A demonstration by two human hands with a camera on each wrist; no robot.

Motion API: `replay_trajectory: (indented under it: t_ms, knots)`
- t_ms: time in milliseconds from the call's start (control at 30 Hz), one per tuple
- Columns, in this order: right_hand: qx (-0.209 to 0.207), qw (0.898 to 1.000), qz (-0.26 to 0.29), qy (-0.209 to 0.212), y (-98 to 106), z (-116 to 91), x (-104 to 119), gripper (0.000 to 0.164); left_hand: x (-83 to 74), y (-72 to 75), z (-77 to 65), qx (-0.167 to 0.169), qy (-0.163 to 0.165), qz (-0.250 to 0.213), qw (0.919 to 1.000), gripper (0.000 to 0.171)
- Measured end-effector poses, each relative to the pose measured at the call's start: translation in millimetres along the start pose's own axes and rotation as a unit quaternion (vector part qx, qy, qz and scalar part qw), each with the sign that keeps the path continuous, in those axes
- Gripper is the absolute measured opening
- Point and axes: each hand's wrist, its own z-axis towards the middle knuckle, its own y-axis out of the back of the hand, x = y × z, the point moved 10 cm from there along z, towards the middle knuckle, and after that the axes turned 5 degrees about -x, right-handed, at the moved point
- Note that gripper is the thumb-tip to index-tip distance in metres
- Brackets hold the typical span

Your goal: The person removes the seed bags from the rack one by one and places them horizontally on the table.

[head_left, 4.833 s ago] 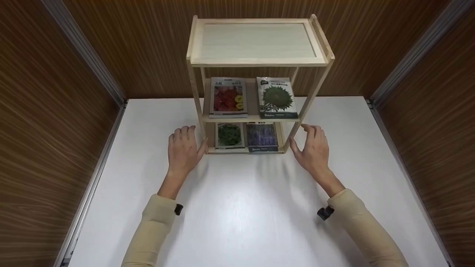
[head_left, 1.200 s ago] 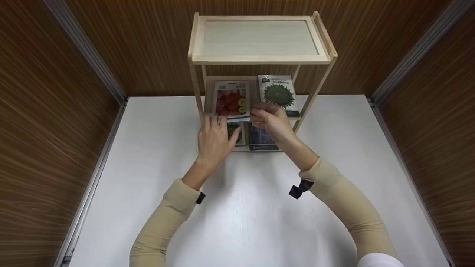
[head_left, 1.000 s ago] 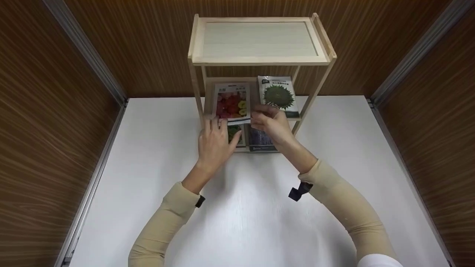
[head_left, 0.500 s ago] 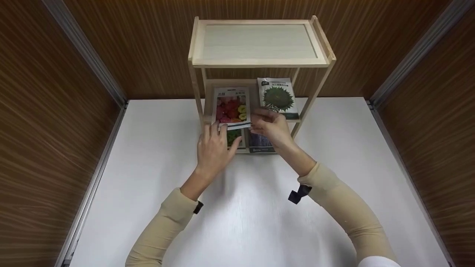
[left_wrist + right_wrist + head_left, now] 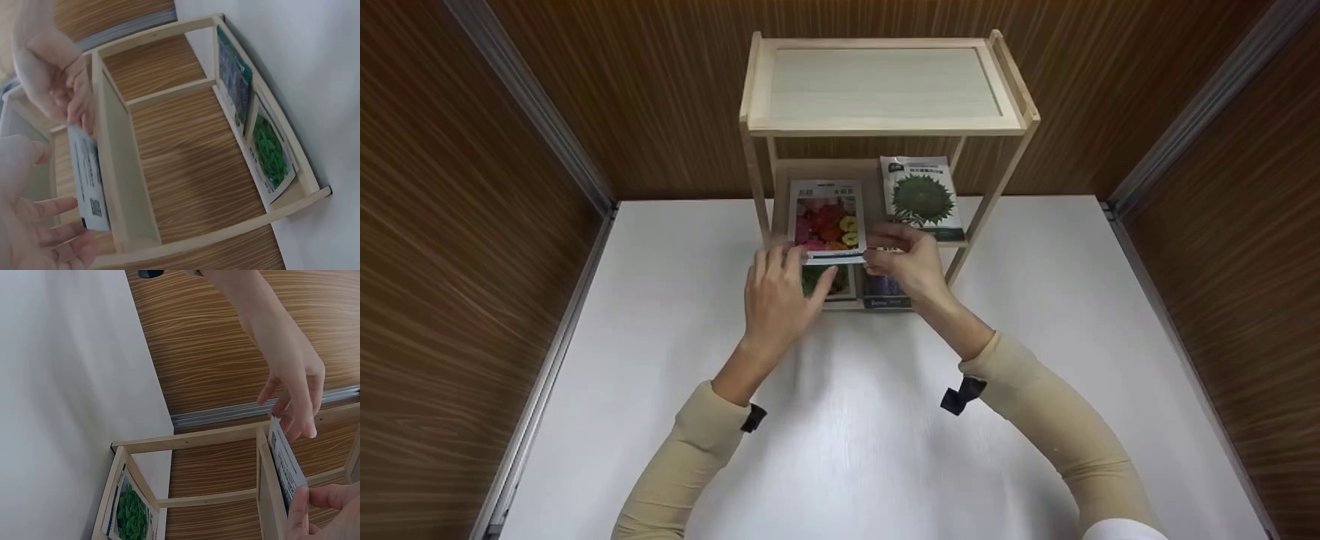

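A seed packet [image 5: 826, 225] with red and yellow flowers lies on the middle tier of a small wooden shelf [image 5: 885, 82]; its lower edge juts past the front rail. My right hand [image 5: 915, 266] pinches its lower right corner between thumb and fingers, also visible in the right wrist view on the packet [image 5: 286, 464]. At the lower left corner, my left hand [image 5: 780, 292] touches the packet with extended fingertips, thumb held apart. From the left wrist view, the packet's back [image 5: 87, 174] with a printed code shows between both hands.
A packet with a green spiky flower head [image 5: 922, 199] lies to the right on the same tier. Below are a green leaf packet [image 5: 270, 149] and a purple flower packet [image 5: 233, 79]. Wood-grain walls [image 5: 682, 97] enclose the white table [image 5: 840, 450] behind and at both sides.
Both hands have come up from beside the shelf's lower posts to the flower packet. The packet has slid toward me past the rail, and the left hand has lately shifted slightly left.
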Motion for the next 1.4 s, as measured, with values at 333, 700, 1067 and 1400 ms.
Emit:
replay_trajectory:
  t_ms: [333,700,1067,1400]
  knots:
    - [0.002,1.000,0.004,0.007,1.3,-3.9,-4.8,0.045,38.0,6.5,9.4,0.028,0.136,-0.177,0.9744,0.051]
    - [0.009,1.000,-0.019,-0.001,7.8,-10.6,-10.8,0.047,67.0,-12.2,8.9,0.096,0.269,-0.351,0.8916,0.045]
    - [0.020,0.999,-0.006,-0.040,10.4,-13.8,-19.9,0.052,79.0,-36.8,0.2,0.141,0.372,-0.483,0.7802,0.038]
    - [0.038,0.996,0.016,-0.079,10.6,-11.9,-28.4,0.052,78.1,-47.3,-0.3,0.180,0.373,-0.495,0.7640,0.040]
